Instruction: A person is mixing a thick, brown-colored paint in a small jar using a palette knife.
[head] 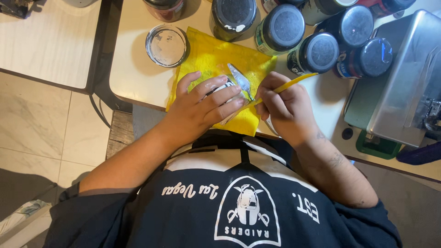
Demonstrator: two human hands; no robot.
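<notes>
My left hand [202, 105] lies over a small pale object [223, 85] on a yellow cloth [216, 57], pressing it down with spread fingers; most of the object is hidden. A silvery pointed part [240, 77] of it sticks out past my fingertips. My right hand [284, 106] grips a thin yellow-handled brush [294, 82], whose tip meets the silvery part near the cloth's right side.
Several dark-lidded paint jars [317, 51] crowd the table's far side. An open glass jar [166, 45] stands left of the cloth. A metal box [409, 78] on a green base fills the right. The cream table [133, 69] ends at the left, tiled floor below.
</notes>
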